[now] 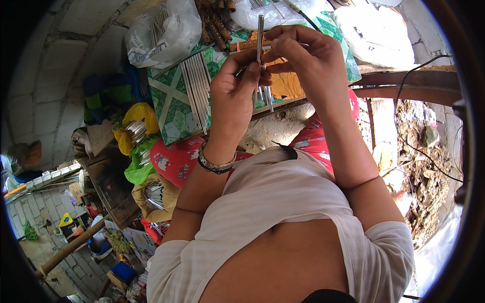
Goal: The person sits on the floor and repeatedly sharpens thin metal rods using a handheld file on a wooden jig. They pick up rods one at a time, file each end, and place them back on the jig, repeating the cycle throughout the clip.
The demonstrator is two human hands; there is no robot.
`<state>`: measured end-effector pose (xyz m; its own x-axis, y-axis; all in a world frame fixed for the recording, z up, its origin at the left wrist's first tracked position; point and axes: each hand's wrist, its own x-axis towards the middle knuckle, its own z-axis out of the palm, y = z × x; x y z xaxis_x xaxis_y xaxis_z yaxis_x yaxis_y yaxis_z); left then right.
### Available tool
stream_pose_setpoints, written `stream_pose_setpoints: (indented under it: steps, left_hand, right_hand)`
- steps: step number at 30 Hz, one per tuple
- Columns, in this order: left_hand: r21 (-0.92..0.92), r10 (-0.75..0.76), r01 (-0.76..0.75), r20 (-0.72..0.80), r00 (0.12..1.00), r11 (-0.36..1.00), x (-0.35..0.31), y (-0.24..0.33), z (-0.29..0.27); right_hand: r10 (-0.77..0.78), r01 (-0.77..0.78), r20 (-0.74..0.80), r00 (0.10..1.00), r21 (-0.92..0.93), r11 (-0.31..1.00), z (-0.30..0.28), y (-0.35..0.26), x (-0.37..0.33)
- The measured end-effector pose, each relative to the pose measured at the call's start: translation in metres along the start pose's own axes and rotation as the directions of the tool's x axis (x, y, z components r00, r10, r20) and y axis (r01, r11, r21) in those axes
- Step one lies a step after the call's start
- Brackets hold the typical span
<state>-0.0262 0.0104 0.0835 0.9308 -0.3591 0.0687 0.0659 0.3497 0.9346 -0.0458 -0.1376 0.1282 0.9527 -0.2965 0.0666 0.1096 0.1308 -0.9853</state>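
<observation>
Green patterned tabletop [169, 108] carries row of thin metal rods [196, 91], orange-brown cloth [287, 85] to their right; brown tubular pieces [218, 33], clear plastic bag [169, 48] farther back.

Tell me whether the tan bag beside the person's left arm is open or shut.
Open: the tan bag's mouth gapes, with metal rods showing inside.

My left hand [231, 91] hides the middle of the tube [260, 38] behind its fingers, and I can't tell whether the fingertips of my right hand [310, 56] touch it. That wrist and my fingers cover part of the cloth [287, 86]. Plastic blurs the rods [158, 26] in the bag [179, 40], cut off above. Below, the edge crops a black thing [328, 297]; far left, a green thing [30, 231] is too small to tell.
</observation>
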Motion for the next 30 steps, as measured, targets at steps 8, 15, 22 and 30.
stream_pose_setpoints:
  steps: [8, 15, 22, 30]
  left_hand:
    - [0.045, -0.008, 0.007, 0.016, 1.0, 0.999, -0.0007, 0.0001, -0.0024]
    - [0.008, -0.008, 0.008, 0.001, 1.0, 1.0, -0.001, -0.0002, -0.002]
    - [0.002, 0.008, -0.008, 0.004, 1.0, 1.0, -0.001, -0.0012, -0.0016]
    - [-0.022, 0.009, -0.009, -0.003, 1.0, 1.0, -0.0011, -0.0013, -0.0024]
  right_hand:
    - [0.019, -0.019, 0.012, 1.0, 0.05, 0.999, 0.0015, 0.0013, 0.0014]
    - [-0.012, 0.01, 0.02, 1.0, 0.069, 0.998, 0.0032, 0.0016, -0.0002]
    - [0.016, -0.017, 0.009, 1.0, 0.059, 0.998, 0.0036, 0.0026, 0.0012]
    - [0.019, -0.02, 0.019, 1.0, 0.076, 0.997, 0.0039, 0.0009, -0.0001]
